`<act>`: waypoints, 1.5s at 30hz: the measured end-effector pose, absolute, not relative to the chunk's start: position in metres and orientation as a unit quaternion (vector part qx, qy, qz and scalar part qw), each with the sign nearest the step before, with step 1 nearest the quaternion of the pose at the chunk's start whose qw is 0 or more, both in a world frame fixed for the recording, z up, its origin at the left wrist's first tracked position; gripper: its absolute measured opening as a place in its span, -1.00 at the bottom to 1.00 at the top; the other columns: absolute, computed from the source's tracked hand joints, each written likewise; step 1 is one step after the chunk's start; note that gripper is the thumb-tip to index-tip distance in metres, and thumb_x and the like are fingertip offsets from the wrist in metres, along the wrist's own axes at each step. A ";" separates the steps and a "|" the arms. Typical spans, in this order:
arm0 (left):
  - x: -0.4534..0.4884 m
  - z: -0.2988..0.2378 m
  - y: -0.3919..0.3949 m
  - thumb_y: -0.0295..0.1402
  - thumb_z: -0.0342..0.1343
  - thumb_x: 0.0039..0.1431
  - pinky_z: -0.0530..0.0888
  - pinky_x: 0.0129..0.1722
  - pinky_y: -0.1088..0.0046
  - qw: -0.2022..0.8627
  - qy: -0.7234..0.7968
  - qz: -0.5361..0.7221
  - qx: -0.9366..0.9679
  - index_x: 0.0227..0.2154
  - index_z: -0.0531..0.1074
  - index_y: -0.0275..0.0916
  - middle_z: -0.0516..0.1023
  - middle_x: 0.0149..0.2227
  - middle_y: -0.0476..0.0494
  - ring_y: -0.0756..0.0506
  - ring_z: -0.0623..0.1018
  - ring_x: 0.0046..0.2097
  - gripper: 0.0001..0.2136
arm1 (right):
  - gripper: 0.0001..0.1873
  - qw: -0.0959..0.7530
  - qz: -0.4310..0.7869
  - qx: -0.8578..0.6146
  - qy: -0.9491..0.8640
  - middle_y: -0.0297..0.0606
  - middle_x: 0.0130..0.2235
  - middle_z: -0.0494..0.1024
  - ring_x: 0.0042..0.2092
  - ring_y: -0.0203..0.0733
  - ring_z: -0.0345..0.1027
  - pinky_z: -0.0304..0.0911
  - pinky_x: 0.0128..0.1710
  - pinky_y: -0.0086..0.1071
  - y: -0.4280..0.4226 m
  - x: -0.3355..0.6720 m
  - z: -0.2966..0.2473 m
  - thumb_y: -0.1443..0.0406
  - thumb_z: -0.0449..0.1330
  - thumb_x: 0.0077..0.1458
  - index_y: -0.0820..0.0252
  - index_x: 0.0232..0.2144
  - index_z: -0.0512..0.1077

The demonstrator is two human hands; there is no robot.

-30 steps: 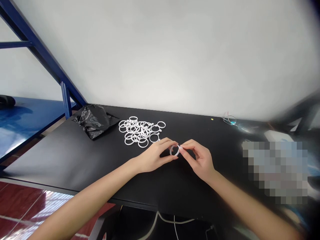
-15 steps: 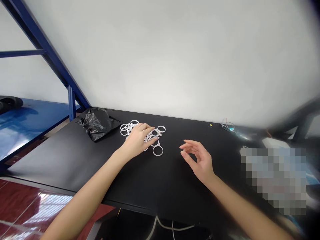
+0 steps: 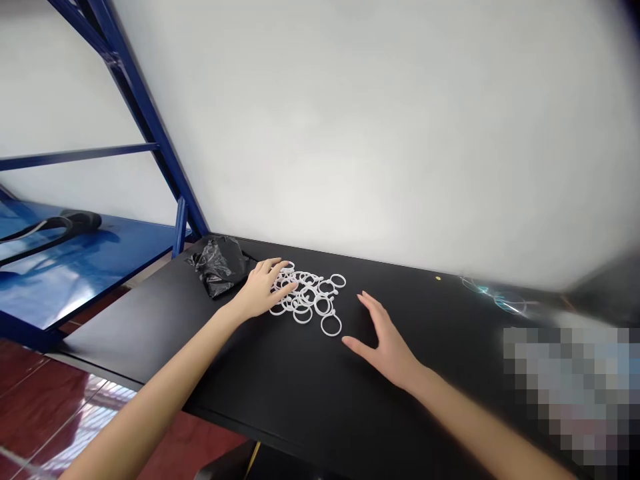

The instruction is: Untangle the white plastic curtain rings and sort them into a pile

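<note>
A loose pile of white plastic rings (image 3: 303, 323), each with a small knob or eyelet, lies on the black table (image 3: 280, 380). They look like curtain rings. My left hand (image 3: 261, 288) is at the pile's left side, fingers apart and partly over the rings; whether it touches them I cannot tell. To the right of the pile, my right hand (image 3: 383, 340) holds nothing, its thumb and fingers spread towards the rings. One ring (image 3: 331, 325) lies at the near right edge of the pile, close to my right thumb.
Behind my left hand lies a crumpled black plastic bag (image 3: 223, 265). Clear glasses (image 3: 507, 301) rest by the wall at the right, near a small yellow bit (image 3: 438, 278). A blue metal frame (image 3: 165, 160) and blue shelf (image 3: 120, 247) stand at the left.
My left hand has drawn back to the left side of the pile, uncovering more rings. The right hand has opened wider and come nearer to the rings. The camera view has shifted.
</note>
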State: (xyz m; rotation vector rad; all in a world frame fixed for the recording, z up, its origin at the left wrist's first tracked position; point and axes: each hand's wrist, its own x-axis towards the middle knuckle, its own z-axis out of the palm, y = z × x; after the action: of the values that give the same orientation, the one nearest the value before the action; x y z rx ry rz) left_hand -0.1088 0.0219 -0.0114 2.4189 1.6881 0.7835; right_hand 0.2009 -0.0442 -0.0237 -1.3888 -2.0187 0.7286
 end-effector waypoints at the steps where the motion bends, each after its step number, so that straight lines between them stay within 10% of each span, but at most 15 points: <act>1: -0.116 -0.018 0.028 0.07 -0.03 0.24 0.22 0.19 -0.04 0.059 0.560 0.256 0.786 0.20 0.24 -0.18 0.26 0.22 -0.33 -0.35 0.23 0.25 -0.42 | -0.07 0.249 0.275 -0.528 -0.764 -0.06 0.40 -0.10 0.39 0.15 -0.20 -0.01 0.28 0.12 -0.037 0.192 -0.023 -0.12 0.20 0.05 0.05 0.33 -0.05; 5: -0.131 -0.034 0.052 0.07 -0.07 0.25 0.20 0.25 0.03 0.130 0.539 0.291 0.779 0.19 0.25 -0.21 0.29 0.23 -0.31 -0.31 0.26 0.27 -0.41 | 0.15 0.169 0.249 -0.539 -0.787 -0.01 0.43 -0.32 0.42 0.17 -0.48 -0.22 0.33 0.10 -0.001 0.152 -0.018 -0.23 0.16 -0.03 0.18 0.38 -0.20; 14: -0.102 -0.033 0.058 0.04 0.03 0.21 0.30 0.22 0.16 0.164 0.476 0.292 0.813 0.13 0.35 -0.19 0.40 0.17 -0.24 -0.24 0.37 0.21 -0.46 | 0.06 0.102 0.192 -0.498 -0.840 -0.02 0.43 -0.24 0.42 0.15 -0.45 -0.30 0.33 0.05 0.032 0.132 -0.019 -0.25 0.11 0.00 0.08 0.37 -0.10; 36: 0.004 -0.019 0.019 -0.06 -0.04 0.30 0.34 0.16 0.20 0.323 0.388 0.298 0.810 0.13 0.31 -0.16 0.42 0.15 -0.19 -0.21 0.40 0.16 -0.57 | -0.35 0.198 0.185 -0.547 -0.792 -0.07 0.35 0.11 0.39 0.15 -0.18 -0.18 0.32 0.13 -0.024 0.244 -0.022 -0.13 0.18 0.05 0.11 0.05 0.34; 45: -0.022 -0.008 0.021 -0.46 0.09 0.05 0.30 0.19 0.14 0.327 0.339 0.213 0.856 0.08 0.33 -0.15 0.38 0.16 -0.18 -0.21 0.36 0.17 -0.53 | -0.69 0.235 0.206 -0.521 -0.794 -0.16 0.27 0.28 0.35 0.10 -0.02 -0.24 0.31 0.18 -0.024 0.244 -0.023 0.20 0.06 0.16 0.07 -0.06 0.39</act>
State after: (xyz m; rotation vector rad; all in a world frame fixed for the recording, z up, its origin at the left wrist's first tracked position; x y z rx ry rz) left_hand -0.0218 0.0213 -0.0077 2.2428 0.8869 0.5590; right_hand 0.2442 -0.0245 -0.0231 -1.4291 -2.1798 0.5656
